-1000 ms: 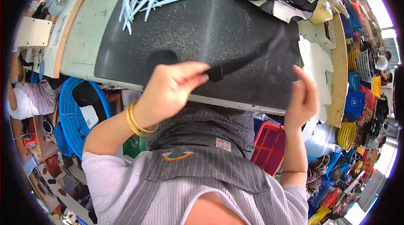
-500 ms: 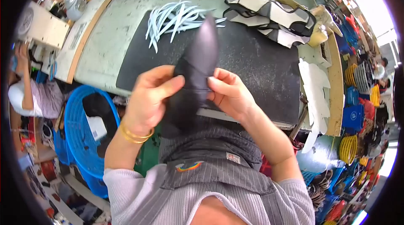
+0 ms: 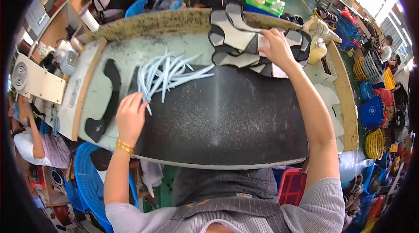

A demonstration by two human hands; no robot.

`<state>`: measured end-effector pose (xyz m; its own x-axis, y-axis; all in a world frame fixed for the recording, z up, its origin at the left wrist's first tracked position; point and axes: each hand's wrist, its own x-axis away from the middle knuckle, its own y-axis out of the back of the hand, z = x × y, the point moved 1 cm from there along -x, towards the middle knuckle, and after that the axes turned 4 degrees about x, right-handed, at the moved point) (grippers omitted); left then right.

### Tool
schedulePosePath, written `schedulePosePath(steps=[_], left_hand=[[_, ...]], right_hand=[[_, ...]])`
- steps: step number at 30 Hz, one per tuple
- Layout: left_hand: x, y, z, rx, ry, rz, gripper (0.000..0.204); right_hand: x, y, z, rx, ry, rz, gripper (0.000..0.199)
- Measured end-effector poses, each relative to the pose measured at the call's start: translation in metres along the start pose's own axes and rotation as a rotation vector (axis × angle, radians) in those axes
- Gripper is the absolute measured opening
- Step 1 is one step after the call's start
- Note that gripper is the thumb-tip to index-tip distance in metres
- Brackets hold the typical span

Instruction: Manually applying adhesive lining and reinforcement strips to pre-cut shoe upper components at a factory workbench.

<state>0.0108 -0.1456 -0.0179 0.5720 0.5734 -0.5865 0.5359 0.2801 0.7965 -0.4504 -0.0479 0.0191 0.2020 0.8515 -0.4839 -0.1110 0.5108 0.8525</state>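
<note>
My left hand [image 3: 130, 118] is at the near left end of a loose pile of thin light-blue strips [image 3: 163, 73], its fingers closed together on a strip end. Farther off to the right, my right hand [image 3: 276, 49] reaches to a stack of flat white-and-black cut pieces [image 3: 235, 36]. Its thumb and fingers grip the edge of one piece; the fingertips are partly hidden. A curved black piece [image 3: 112, 95] with wide ends lies on the table, left of my left hand.
A dark work mat [image 3: 218, 119] covers the table in front of me. Low wooden boards [image 3: 144, 21] edge the table. A blue basket [image 3: 89, 167] stands at the lower left, a white machine [image 3: 39, 78] at the far left. Other people sit at work beyond and to the left.
The black piece that both hands held is now on the table at the left. My left hand has moved to the strips, my right hand out to the stack. The view has tilted up.
</note>
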Motion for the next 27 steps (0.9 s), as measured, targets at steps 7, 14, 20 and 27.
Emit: schedulePosePath(steps=[7, 14, 20, 27], left_hand=[[-0.141, -0.09, -0.141, 0.405, -0.511, -0.033, 0.04], [-0.182, -0.091, -0.181, 0.311, -0.794, -0.094, 0.058], [-0.081, 0.018, -0.192, 0.58, -0.675, 0.522, 0.071], [-0.013, -0.016, -0.174, 0.439, -0.457, 0.824, 0.057]], right_hand=[[-0.025, 0.01, 0.006, 0.179, -0.05, 0.054, 0.058], [0.017, 0.057, 0.028, -0.053, 0.108, 0.218, 0.046], [0.139, 0.115, 0.111, -0.427, 0.155, 0.382, 0.046], [0.252, 0.094, 0.088, -0.209, 0.112, -0.007, 0.032]])
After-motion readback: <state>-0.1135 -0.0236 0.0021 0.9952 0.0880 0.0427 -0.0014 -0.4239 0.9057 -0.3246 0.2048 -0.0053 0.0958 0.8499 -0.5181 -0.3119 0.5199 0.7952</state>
